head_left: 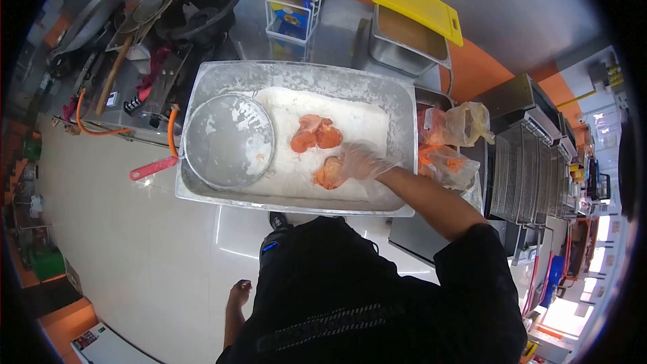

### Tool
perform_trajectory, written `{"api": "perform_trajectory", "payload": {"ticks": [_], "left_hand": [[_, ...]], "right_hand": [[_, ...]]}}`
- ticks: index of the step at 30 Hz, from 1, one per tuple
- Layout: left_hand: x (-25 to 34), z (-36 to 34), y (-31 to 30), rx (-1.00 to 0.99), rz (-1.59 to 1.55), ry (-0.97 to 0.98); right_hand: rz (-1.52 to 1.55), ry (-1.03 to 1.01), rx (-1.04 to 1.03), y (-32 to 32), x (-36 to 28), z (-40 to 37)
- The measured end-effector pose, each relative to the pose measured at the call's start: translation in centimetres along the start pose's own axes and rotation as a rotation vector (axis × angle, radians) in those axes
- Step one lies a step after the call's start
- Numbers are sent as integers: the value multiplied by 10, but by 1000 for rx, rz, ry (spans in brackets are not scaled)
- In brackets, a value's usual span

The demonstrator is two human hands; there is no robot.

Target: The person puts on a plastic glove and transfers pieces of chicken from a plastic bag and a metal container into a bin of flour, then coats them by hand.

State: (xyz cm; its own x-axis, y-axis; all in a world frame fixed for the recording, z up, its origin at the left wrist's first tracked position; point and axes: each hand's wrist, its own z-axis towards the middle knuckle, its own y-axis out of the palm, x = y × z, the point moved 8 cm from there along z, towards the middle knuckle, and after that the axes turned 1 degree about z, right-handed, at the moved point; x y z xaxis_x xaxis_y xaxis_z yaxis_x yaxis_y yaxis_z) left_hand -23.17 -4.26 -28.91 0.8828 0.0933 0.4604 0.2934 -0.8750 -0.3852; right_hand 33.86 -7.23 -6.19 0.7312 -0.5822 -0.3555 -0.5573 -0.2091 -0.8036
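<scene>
In the head view, a large metal pan (303, 73) of white flour (286, 170) stands in front of me. My right hand (364, 160), in a clear plastic glove, reaches into it, with the fingers closed at the edge of a piece of raw chicken (329, 174). Just above lies more raw chicken (315, 133), touching the flour. A round sieve (229, 140) with a red handle (153, 168) rests in the pan's left end, dusted with flour. My left hand (240, 291) hangs low at my side, bare, fingers curled in, with nothing visible in them.
Right of the pan are plastic bags of red meat (435, 125) and wire fryer baskets (515, 182). Behind stand a metal container (404, 44) with a yellow lid (418, 7) and a white rack (293, 10). A black wok (202, 13) sits at back left.
</scene>
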Motion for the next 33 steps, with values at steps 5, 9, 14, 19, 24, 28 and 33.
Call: {"api": "perform_trajectory", "payload": {"ticks": [5,9,14,19,24,28,33], "left_hand": [[19,-12,-6,-6,-34,-35],[-11,11,3,-29,-10,40],[-17,11,2,-12,-82,-3],[2,1,-2,-25,-2,10],[14,7,-9,-26,55,120],[31,11,-13,3,129,81],[50,21,-23,73,143,91]], "right_hand": [[186,-7,127,1,-11,-6],[127,-23,93,7,1,12],[-228,-24,-99,-11,-10,6],[-192,-79,153,-2,0,13],[-156,-8,359,4,5,8],[-168,26,291,-8,-11,-5],[-137,24,278,16,6,1]]}}
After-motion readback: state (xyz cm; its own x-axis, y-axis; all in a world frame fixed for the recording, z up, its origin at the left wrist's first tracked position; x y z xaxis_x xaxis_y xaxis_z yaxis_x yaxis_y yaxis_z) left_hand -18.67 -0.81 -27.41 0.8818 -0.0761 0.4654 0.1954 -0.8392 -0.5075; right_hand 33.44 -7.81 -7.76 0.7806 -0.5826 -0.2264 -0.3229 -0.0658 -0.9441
